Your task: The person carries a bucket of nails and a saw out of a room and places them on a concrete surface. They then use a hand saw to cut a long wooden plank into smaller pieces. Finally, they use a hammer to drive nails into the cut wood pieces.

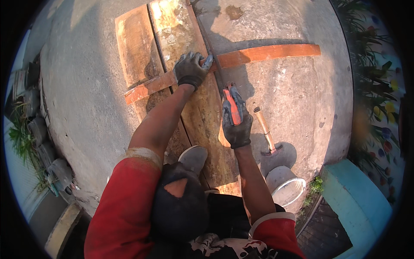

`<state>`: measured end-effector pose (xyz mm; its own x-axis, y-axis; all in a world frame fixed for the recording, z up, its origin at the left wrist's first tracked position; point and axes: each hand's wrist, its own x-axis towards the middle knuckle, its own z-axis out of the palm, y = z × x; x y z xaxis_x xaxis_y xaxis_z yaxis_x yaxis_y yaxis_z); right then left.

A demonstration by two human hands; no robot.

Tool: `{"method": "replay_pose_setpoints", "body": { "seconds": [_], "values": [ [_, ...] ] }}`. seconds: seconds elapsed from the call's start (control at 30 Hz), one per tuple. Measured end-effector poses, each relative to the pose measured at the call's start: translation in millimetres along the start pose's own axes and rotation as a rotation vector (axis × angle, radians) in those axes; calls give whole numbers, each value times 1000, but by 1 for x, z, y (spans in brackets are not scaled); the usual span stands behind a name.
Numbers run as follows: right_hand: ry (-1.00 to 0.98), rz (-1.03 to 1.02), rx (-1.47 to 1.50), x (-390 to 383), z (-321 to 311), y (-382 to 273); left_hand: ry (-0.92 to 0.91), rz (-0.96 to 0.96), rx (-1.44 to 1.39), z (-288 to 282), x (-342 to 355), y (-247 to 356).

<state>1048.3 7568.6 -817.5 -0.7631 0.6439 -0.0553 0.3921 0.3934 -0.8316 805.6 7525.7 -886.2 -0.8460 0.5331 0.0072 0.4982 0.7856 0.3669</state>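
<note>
The one view comes from the left of two fisheye cameras worn side by side on the person's head. It faces steeply down past the bent knee (181, 216) to the concrete floor (95, 86), upright and unmirrored. It is near enough for the left hand (189, 70) and right hand (237, 129) to sit around mid-picture, yet wide enough that the turquoise ledge (355, 190) bends toward the dark round rim.

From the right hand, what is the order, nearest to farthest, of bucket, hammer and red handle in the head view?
1. Red handle: in the right hand.
2. Hammer: on the ground at right.
3. Bucket: lower right, beyond the hammer.
</note>
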Motion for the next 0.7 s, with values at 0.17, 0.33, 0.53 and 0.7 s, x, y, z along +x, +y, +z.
{"method": "replay_pose_setpoints", "body": {
  "seconds": [0.17, 0.33, 0.53, 0.7],
  "values": [
    [-71, 51, 108, -52, -33, -19, 39, -15, -25, 1, -3, -13],
    [32, -122, 85, 2, -12, -6, 117, 55, 3, 6, 2, 1],
    [-140, 160, 527, -42, -24, 3, -50, -36, -27, -3, 0, -14],
    [-150, -11, 22, -36, -29, -1, 71, 56, 48, 15, -3, -20]
  ]
}}
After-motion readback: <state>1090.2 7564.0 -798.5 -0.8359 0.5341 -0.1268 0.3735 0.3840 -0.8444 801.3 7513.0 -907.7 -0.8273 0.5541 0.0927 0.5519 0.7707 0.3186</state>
